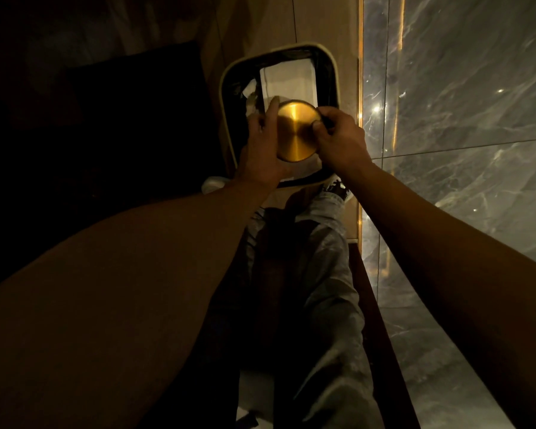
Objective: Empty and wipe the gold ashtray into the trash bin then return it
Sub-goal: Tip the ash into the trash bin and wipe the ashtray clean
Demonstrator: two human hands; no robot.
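The round gold ashtray [296, 131] is held upside down over the open trash bin [226, 97], its brushed flat bottom facing me. My left hand [262, 147] grips its left edge, fingers pointing up along the rim. On the ashtray's right edge my right hand [338, 137] pinches the rim, with something dark under the fingers that I cannot make out. The bin has a pale rim and a dark liner, with white paper [287, 80] inside.
A grey marble wall [461, 103] with a lit gold strip [360, 119] runs along the right. A dark piece of furniture [121, 119] stands left of the bin. My legs in grey trousers [316, 274] and a shoe [334, 187] are just below the bin.
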